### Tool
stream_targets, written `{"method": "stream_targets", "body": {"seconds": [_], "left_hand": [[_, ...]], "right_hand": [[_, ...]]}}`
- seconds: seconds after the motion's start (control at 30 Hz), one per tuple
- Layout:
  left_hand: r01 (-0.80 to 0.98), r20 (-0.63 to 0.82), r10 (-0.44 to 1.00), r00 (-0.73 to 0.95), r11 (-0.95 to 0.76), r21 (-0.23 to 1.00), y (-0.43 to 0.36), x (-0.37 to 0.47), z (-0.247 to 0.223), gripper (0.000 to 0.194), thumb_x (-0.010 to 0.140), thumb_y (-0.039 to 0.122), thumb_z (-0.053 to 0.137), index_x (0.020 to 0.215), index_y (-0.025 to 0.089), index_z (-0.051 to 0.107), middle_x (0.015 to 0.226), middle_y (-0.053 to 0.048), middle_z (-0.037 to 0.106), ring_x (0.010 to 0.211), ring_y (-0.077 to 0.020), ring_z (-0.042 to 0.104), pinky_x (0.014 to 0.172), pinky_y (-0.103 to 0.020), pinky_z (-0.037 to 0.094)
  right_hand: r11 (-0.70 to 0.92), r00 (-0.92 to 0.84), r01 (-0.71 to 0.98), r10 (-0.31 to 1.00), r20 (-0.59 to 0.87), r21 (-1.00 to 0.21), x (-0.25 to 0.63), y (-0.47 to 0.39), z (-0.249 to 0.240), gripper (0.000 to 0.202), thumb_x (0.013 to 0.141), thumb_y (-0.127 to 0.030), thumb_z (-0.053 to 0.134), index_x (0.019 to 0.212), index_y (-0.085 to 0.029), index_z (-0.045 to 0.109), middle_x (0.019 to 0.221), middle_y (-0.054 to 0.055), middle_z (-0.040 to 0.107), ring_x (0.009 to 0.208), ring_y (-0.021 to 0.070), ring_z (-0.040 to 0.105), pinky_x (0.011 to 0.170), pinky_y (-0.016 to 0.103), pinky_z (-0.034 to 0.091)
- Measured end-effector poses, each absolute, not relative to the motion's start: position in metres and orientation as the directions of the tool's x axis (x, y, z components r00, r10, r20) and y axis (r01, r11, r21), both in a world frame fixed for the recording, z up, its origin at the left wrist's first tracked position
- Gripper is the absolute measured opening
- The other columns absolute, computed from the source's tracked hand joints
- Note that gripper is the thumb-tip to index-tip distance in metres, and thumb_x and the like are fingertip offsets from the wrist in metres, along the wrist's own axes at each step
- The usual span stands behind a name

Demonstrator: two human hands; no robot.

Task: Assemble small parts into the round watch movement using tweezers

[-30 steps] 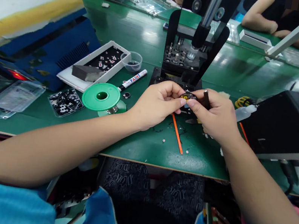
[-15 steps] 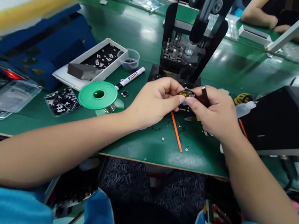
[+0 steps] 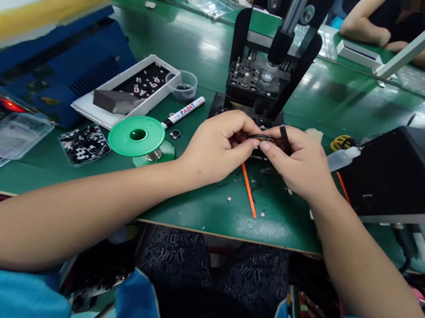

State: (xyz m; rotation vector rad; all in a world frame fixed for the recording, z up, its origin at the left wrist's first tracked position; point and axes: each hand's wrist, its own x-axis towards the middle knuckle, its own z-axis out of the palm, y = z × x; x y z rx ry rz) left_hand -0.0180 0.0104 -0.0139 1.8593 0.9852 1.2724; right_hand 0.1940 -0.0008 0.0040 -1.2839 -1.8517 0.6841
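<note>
My left hand [image 3: 217, 146] and my right hand [image 3: 299, 160] meet in front of the black press [image 3: 255, 79]. Both are closed, pinching a small round dark part [image 3: 261, 138] between thumbs and fingertips. It is tilted nearly edge-on, and its far side is hidden by my fingers. A thin dark stick-like tool [image 3: 285, 138] also sits among the fingers of my right hand, its lower end covered. Below them on the green table [image 3: 195, 210] lies an orange stick [image 3: 248, 191]. Tiny pale-rimmed bits are scattered around it.
Left of my hands are a green solder spool [image 3: 123, 132], a paint marker [image 3: 184, 112], a white tray [image 3: 111, 116] and a clear box of small black parts [image 3: 84, 144]. A black box [image 3: 405, 175] and squeeze bottle [image 3: 343, 158] stand right. Other people's arms rest across the table.
The round part has tipped from showing its yellowish inside face to nearly edge-on. My hands stay in about the same place; the view has shifted slightly.
</note>
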Motion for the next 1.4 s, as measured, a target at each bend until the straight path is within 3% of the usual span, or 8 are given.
{"method": "stream_targets", "body": {"seconds": [0.17, 0.37, 0.67, 0.93, 1.1, 1.23, 1.4], "left_hand": [[0.218, 0.515, 0.818, 0.256, -0.568, 0.794, 0.012, -0.019, -0.0164, 0.004, 0.092, 0.02, 0.073, 0.094, 0.02, 0.076, 0.096, -0.005, 0.079, 0.089, -0.0193, 0.072, 0.078, -0.032, 0.055], [0.231, 0.567, 0.776, 0.276, -0.626, 0.745, 0.0151, -0.0199, -0.0184, 0.004, 0.091, 0.019, 0.071, 0.09, 0.021, 0.075, 0.096, -0.005, 0.079, 0.088, -0.0189, 0.072, 0.081, -0.033, 0.055], [0.244, 0.604, 0.739, 0.298, -0.67, 0.701, 0.0161, -0.0229, -0.0151, 0.006, 0.093, 0.021, 0.072, 0.088, 0.023, 0.074, 0.096, -0.005, 0.08, 0.096, -0.0229, 0.074, 0.092, -0.04, 0.057], [0.233, 0.567, 0.77, 0.292, -0.633, 0.739, 0.0152, -0.0239, -0.0107, 0.005, 0.093, 0.022, 0.074, 0.088, 0.024, 0.075, 0.097, -0.005, 0.079, 0.095, -0.0238, 0.072, 0.089, -0.041, 0.057], [0.241, 0.577, 0.763, 0.291, -0.642, 0.728, 0.015, -0.0234, -0.012, 0.005, 0.093, 0.021, 0.073, 0.088, 0.023, 0.075, 0.096, -0.005, 0.079, 0.094, -0.0229, 0.073, 0.087, -0.039, 0.057], [0.258, 0.603, 0.733, 0.316, -0.678, 0.689, 0.0163, -0.024, -0.0139, 0.007, 0.093, 0.021, 0.072, 0.087, 0.024, 0.074, 0.095, -0.004, 0.08, 0.095, -0.023, 0.073, 0.09, -0.041, 0.059], [0.292, 0.559, 0.771, 0.306, -0.635, 0.715, 0.013, -0.0268, -0.0103, 0.005, 0.097, 0.025, 0.077, 0.093, 0.026, 0.079, 0.102, -0.003, 0.083, 0.096, -0.0237, 0.074, 0.091, -0.043, 0.061]], "right_hand": [[0.339, -0.198, 0.496, 0.941, 0.275, -0.8, 0.1914, -0.0014, 0.0064, 0.029, 0.092, -0.043, 0.079, 0.111, -0.023, 0.088, 0.086, 0.001, 0.08, 0.071, 0.0165, 0.064, 0.065, 0.03, 0.051], [0.348, -0.224, 0.482, 0.936, 0.271, -0.804, 0.1896, -0.0004, 0.0078, 0.029, 0.09, -0.039, 0.076, 0.109, -0.022, 0.088, 0.087, 0.001, 0.08, 0.073, 0.0159, 0.062, 0.066, 0.03, 0.049], [0.274, -0.176, 0.389, 0.959, 0.221, -0.88, 0.192, -0.001, 0.0039, 0.026, 0.091, -0.036, 0.077, 0.111, -0.027, 0.092, 0.108, 0.004, 0.087, 0.102, 0.0244, 0.076, 0.075, 0.033, 0.064], [0.202, -0.188, 0.319, 0.971, 0.147, -0.926, 0.1926, -0.0048, 0.01, 0.028, 0.096, -0.037, 0.076, 0.116, -0.027, 0.093, 0.107, 0.004, 0.088, 0.089, 0.023, 0.08, 0.057, 0.029, 0.065], [0.262, -0.166, 0.358, 0.962, 0.216, -0.896, 0.1905, -0.004, 0.0077, 0.025, 0.094, -0.037, 0.079, 0.111, -0.027, 0.094, 0.105, 0.004, 0.088, 0.095, 0.0239, 0.078, 0.066, 0.03, 0.066], [0.246, -0.185, 0.37, 0.965, 0.189, -0.896, 0.1915, -0.0023, 0.0066, 0.027, 0.094, -0.037, 0.076, 0.111, -0.027, 0.094, 0.102, 0.004, 0.088, 0.088, 0.0225, 0.077, 0.062, 0.03, 0.063], [0.28, -0.217, 0.385, 0.954, 0.209, -0.879, 0.1927, -0.0013, 0.0093, 0.028, 0.098, -0.032, 0.072, 0.114, -0.027, 0.094, 0.11, 0.002, 0.09, 0.102, 0.0233, 0.081, 0.086, 0.035, 0.068]]}}
